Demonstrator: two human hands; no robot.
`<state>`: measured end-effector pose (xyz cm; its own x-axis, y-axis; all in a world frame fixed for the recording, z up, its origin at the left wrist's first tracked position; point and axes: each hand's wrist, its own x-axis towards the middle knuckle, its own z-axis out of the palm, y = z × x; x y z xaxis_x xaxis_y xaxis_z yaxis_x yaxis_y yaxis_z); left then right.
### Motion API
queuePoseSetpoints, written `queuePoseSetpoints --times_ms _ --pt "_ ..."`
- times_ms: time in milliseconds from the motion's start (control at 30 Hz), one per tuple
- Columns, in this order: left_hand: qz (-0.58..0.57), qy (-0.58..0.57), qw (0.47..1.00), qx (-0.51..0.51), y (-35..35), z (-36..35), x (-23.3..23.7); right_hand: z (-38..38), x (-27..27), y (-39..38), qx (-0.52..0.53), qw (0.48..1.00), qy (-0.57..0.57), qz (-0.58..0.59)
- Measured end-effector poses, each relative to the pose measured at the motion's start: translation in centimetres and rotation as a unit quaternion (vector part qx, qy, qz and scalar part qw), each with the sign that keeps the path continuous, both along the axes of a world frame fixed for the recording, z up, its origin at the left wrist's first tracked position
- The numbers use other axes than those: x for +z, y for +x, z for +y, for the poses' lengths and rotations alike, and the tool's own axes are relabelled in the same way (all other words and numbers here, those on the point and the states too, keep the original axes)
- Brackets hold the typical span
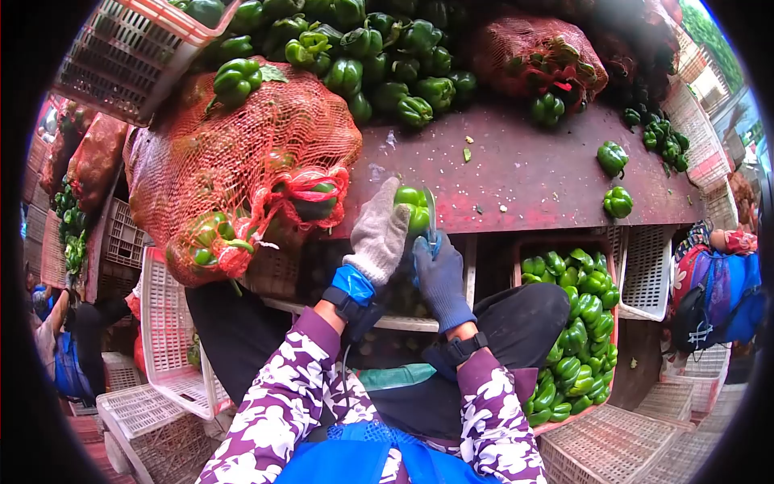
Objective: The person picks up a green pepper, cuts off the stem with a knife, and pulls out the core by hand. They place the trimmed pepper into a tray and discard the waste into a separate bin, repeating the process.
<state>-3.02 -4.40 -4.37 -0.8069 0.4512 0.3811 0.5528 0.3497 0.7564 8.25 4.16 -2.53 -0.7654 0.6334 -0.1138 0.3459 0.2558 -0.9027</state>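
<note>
Red table (524,173) near edge: left hand (379,234) grip clamped on green bell pepper (413,208), right hand (439,274) grip closed around small blade (430,216) touching its right side, red mesh sack (234,169) left, pepper-filled crate (556,239) near right.

Tabletop (524,173) open right of hands (441,278); net sack (242,173) (bulging) crowds the left.

At the red table's (516,173) near edge we count two hands, left hand (379,234) and right hand (439,274), one held pepper (413,206) and one blade (430,216). On the table's right part we count two lone peppers, farther pepper (613,157) and nearer pepper (618,202). Upon it are two mesh sacks, left sack (242,161) and far sack (536,56). Below it is one filled crate (564,240).
</note>
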Motion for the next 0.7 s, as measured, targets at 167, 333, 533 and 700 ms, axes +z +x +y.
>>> queuePoseSetpoints --times_ms 167,333,533,700 --pt "-0.006 -0.001 1.0 0.025 0.9 0.4 0.3 -1.0 1.1 0.2 0.004 0.994 0.084 -0.063" --pt "-0.003 -0.005 0.999 0.033 1.2 0.6 0.5 -1.1 1.5 -0.1 0.007 0.99 0.108 -0.087" --pt "-0.034 0.03 0.998 0.036 1.1 0.8 -0.3 -0.6 4.1 -0.5 0.019 0.987 -0.137 -0.083" --pt "-0.002 0.022 0.999 0.032 1.0 0.6 -0.4 -0.1 0.3 -0.9 0.029 0.997 -0.011 -0.074"
